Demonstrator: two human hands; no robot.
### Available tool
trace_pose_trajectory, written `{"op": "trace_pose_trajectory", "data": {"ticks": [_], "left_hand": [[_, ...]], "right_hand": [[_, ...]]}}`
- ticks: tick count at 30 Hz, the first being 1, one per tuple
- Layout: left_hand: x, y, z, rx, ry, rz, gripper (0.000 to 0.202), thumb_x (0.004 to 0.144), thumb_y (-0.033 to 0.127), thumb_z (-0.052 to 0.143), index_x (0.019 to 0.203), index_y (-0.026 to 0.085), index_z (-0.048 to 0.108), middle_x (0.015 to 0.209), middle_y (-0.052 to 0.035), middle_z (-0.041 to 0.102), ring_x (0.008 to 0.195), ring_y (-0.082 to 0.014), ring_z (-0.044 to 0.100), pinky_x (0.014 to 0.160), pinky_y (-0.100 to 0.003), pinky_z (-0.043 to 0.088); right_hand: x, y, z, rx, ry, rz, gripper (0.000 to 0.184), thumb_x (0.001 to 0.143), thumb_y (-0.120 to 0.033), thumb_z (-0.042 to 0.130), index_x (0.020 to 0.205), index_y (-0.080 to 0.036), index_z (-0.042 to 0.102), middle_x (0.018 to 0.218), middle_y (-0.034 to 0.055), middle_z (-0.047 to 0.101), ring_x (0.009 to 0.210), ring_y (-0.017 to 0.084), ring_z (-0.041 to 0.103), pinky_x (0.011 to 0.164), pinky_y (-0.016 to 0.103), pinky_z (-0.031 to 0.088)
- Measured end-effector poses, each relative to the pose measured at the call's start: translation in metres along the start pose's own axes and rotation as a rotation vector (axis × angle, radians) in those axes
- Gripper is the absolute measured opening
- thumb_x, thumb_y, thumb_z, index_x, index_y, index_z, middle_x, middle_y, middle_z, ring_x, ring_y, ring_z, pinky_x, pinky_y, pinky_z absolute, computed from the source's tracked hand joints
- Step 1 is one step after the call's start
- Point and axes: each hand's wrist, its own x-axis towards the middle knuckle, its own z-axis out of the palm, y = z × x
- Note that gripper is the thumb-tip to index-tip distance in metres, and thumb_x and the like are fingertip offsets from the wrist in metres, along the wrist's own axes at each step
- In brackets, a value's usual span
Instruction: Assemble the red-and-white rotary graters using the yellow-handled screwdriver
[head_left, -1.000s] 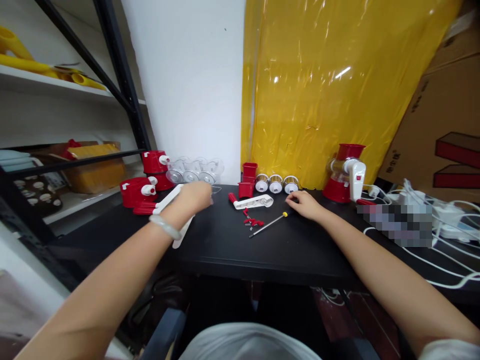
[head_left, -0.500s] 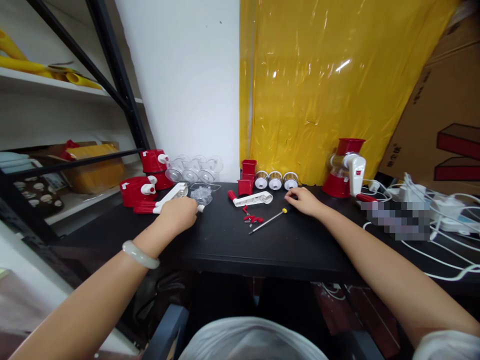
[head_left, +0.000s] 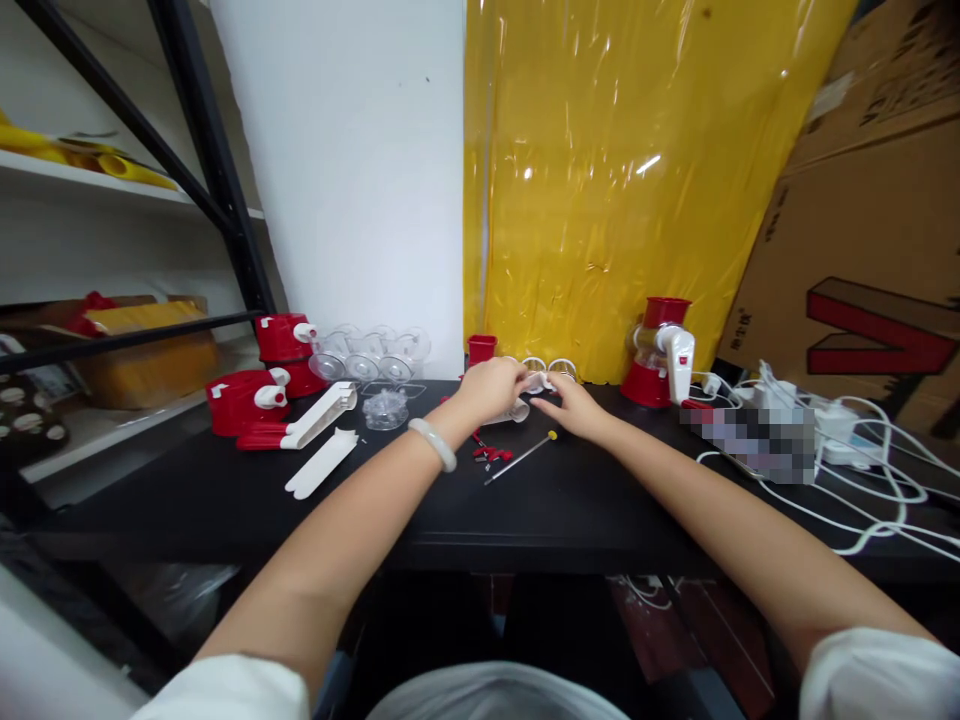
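My left hand [head_left: 491, 388] and my right hand [head_left: 576, 405] meet over the middle of the table, closed on a small white plastic part [head_left: 537, 382] between their fingertips. Beneath the left hand, a white crank handle [head_left: 516, 412] is mostly covered. Just in front lie small red thumb pieces [head_left: 495, 454] and a screwdriver shaft with a yellow end [head_left: 521, 460]. Behind the hands stand metal drums with white rims [head_left: 562, 367], partly blocked from sight, and a red hopper [head_left: 481, 348].
Left on the black table [head_left: 450, 515] are red grater bases [head_left: 244, 402], clear suction-cup pieces [head_left: 367, 368], a clear crumpled bundle [head_left: 385, 408], white handles with red grips [head_left: 324, 414] and a white cover strip [head_left: 322, 464]. Right: an assembled red grater [head_left: 660, 355] and tangled white cables [head_left: 870, 440].
My left hand has moved right from beside the left handles to the middle, now with the small white part. My right hand has shifted slightly left to meet it. The view has turned slightly right.
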Motion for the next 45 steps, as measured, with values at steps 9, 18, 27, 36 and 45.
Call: {"op": "trace_pose_trajectory", "data": {"ticks": [9, 18, 27, 36, 45], "left_hand": [[-0.004, -0.057, 0.026, -0.293, 0.082, -0.099, 0.037, 0.083, 0.039, 0.064, 0.114, 0.019, 0.063, 0.116, -0.0089, 0.069, 0.102, -0.0196, 0.064, 0.091, -0.030, 0.049], [-0.012, -0.083, 0.049, -0.321, -0.292, -0.166, 0.040, 0.079, 0.054, 0.063, 0.089, 0.017, 0.074, 0.087, -0.0065, 0.075, 0.077, -0.0181, 0.067, 0.069, -0.025, 0.048], [-0.014, -0.064, 0.054, -0.095, -0.310, -0.218, 0.020, 0.079, 0.034, 0.064, 0.092, 0.021, 0.072, 0.093, -0.0058, 0.073, 0.083, -0.0186, 0.065, 0.072, -0.025, 0.046], [-0.010, -0.069, 0.046, -0.049, -0.166, -0.225, 0.020, 0.086, 0.034, 0.053, 0.093, 0.018, 0.064, 0.096, -0.0100, 0.069, 0.087, -0.0227, 0.065, 0.078, -0.030, 0.047], [-0.010, -0.053, 0.035, -0.127, 0.190, -0.345, 0.024, 0.097, 0.032, 0.035, 0.113, 0.021, 0.048, 0.111, -0.0110, 0.061, 0.101, -0.0246, 0.061, 0.084, -0.037, 0.047]], "right_hand": [[0.035, 0.036, -0.009, 0.004, -0.069, 0.262, 0.034, 0.087, -0.044, 0.050, 0.077, -0.017, 0.068, 0.074, 0.0027, 0.065, 0.072, 0.017, 0.058, 0.073, 0.028, 0.045], [-0.002, 0.084, -0.009, 0.113, 0.089, 0.611, 0.036, 0.087, -0.042, 0.045, 0.073, -0.015, 0.064, 0.082, 0.0078, 0.070, 0.079, 0.018, 0.062, 0.076, 0.030, 0.047], [-0.004, 0.069, -0.008, -0.159, -0.124, 0.634, 0.032, 0.086, -0.037, 0.050, 0.068, -0.016, 0.066, 0.068, 0.0055, 0.064, 0.068, 0.018, 0.059, 0.068, 0.028, 0.043], [-0.002, 0.057, -0.010, -0.463, -0.227, 0.565, 0.029, 0.086, -0.039, 0.057, 0.068, -0.018, 0.064, 0.076, 0.0084, 0.068, 0.075, 0.020, 0.062, 0.071, 0.028, 0.043], [0.004, 0.041, -0.006, -0.446, -0.043, 0.429, 0.020, 0.084, -0.032, 0.059, 0.077, -0.018, 0.071, 0.086, 0.0098, 0.069, 0.088, 0.020, 0.060, 0.086, 0.033, 0.044]]}}
